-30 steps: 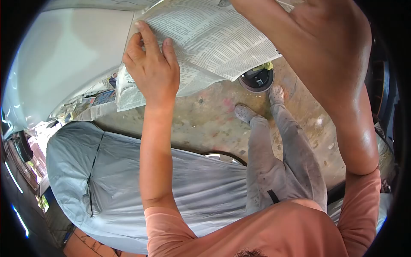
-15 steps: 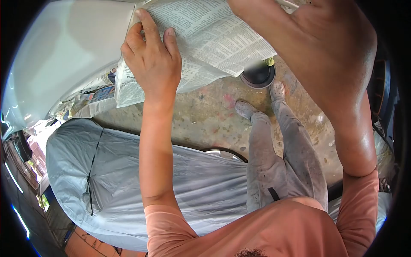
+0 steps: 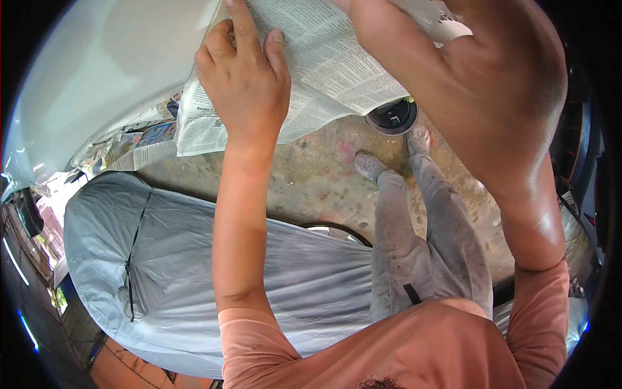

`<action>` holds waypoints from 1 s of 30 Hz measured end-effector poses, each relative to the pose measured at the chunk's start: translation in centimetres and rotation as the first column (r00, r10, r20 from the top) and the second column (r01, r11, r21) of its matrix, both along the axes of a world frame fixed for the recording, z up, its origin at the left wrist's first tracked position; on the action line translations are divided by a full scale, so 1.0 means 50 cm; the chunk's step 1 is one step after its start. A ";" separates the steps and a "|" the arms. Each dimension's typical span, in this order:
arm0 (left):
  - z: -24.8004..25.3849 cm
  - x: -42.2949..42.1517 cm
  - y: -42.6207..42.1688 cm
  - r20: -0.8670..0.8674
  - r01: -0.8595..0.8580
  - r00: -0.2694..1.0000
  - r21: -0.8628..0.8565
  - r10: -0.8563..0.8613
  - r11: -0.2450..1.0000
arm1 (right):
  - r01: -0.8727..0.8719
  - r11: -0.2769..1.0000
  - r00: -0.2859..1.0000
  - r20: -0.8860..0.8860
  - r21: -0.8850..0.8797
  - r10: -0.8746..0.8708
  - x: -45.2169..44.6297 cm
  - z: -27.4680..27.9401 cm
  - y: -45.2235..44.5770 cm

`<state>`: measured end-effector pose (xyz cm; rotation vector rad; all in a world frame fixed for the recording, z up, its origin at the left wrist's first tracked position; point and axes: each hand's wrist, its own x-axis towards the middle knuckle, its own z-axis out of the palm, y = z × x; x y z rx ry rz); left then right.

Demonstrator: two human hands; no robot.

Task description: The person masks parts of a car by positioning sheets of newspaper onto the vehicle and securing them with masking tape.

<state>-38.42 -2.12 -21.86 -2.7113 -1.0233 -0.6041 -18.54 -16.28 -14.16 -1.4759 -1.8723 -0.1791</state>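
A sheet of newspaper (image 3: 324, 61) hangs along the edge of a glossy pale car panel (image 3: 123, 71). My left hand (image 3: 249, 81) lies against it near that edge, index finger stretched up along the border and thumb apart, the other fingers bent. At the upper right, my right hand (image 3: 495, 84) is raised close to the camera, beside the sheet's right part. Its fingertips are cut off or hidden, so whether it grips the paper cannot be told. More newspaper pieces (image 3: 139, 142) cover the panel's lower edge.
Behind me lies a large thing under a grey cover (image 3: 175, 259), tied with a black strap (image 3: 137, 249). A round black container (image 3: 393, 117) stands on the stained concrete floor (image 3: 317, 172), near my shoes (image 3: 370, 165).
My left hand has moved up and slightly right along the newspaper's edge. My right hand has shifted slightly, and more of the printed sheet shows beside it.
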 end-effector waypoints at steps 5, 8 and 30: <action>-0.002 0.004 0.003 0.036 0.024 0.999 0.073 -0.027 0.997 | 0.004 1.000 1.000 0.001 0.002 -0.004 -0.007 0.000 0.003; 0.015 0.019 -0.008 0.051 0.003 0.999 0.028 -0.004 1.000 | 0.002 1.000 1.000 0.002 0.005 -0.002 -0.011 0.001 0.005; 0.087 0.168 -0.088 0.648 0.452 0.275 -0.739 0.710 0.500 | 0.314 0.948 0.930 -0.216 0.047 -0.297 0.097 0.037 0.166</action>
